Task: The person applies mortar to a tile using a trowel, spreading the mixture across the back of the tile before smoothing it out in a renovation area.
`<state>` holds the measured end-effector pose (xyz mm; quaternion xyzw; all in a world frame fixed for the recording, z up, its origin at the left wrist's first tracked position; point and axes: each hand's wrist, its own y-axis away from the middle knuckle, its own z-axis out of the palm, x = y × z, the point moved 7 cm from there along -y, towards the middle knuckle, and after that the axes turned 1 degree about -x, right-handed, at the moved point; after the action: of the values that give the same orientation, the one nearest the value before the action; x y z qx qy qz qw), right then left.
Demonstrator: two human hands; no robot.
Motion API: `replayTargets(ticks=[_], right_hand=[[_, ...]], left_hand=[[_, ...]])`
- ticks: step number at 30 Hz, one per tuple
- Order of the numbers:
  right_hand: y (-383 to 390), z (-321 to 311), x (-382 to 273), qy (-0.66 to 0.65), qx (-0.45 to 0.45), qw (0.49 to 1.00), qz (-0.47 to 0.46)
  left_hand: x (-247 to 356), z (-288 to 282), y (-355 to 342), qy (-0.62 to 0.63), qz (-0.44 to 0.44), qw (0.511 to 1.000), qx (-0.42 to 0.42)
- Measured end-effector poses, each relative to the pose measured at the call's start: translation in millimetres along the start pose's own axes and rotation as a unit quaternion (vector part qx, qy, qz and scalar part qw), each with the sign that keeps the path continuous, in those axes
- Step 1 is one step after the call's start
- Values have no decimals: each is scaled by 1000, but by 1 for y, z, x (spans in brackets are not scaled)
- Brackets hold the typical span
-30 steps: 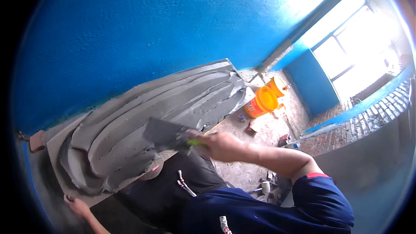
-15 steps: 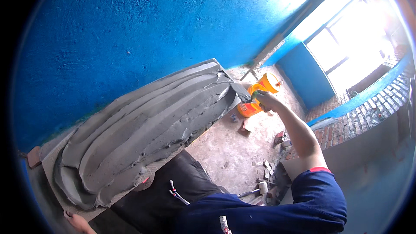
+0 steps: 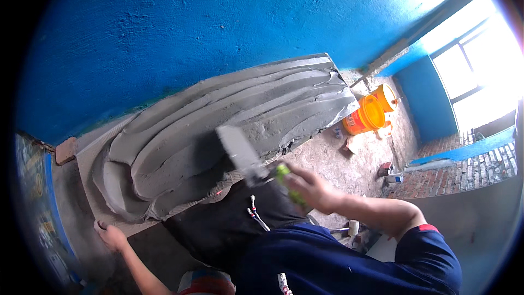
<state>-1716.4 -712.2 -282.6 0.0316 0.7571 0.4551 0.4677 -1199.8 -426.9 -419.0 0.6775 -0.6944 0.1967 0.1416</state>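
A large rectangular tile (image 3: 91,188) leans tilted in front of the blue wall, its upper face covered with grey mortar (image 3: 164,155) in long curved ridges. My left hand (image 3: 111,236) grips the tile's lower left edge, fingers curled at the rim. In my right hand (image 3: 314,188) is a trowel (image 3: 240,150), held by its bright green handle. The flat metal blade is raised over the near edge of the mortar, blurred by motion; whether it touches the mortar I cannot tell.
Two orange buckets (image 3: 364,116) stand on the rough floor beyond the tile's right end. A mallet (image 3: 353,228) with a pale head lies near rubble at my right. A brick (image 3: 66,151) sits by the tile's left end. Behind is a blue wall (image 3: 180,27).
My right hand has brought the trowel from the tile's far right end, near the buckets, back leftward and toward me. My left hand stays on the tile's edge. The view has shifted.
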Motion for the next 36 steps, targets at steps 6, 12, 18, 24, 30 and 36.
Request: replayTargets(ticks=[6, 12, 18, 24, 30, 36], right_hand=[[-2, 109, -43, 83, -180, 979, -40], [13, 45, -60, 452, -24, 857, -245], [38, -112, -24, 547, 167, 791, -218], [40, -264, 2, 452, 334, 824, -73], [26, -324, 87, 125, 415, 879, -198], [-50, -305, 138, 10, 346, 930, -127]], left_hand=[[12, -4, 7, 8, -8, 1000, -12], [-23, 23, -20, 18, 14, 1000, 1], [-37, 33, -33, 92, 37, 995, -28], [-56, 55, -53, 84, 51, 995, -14], [-61, 42, -53, 37, 45, 998, -4], [-48, 34, -45, 51, 58, 997, -6]])
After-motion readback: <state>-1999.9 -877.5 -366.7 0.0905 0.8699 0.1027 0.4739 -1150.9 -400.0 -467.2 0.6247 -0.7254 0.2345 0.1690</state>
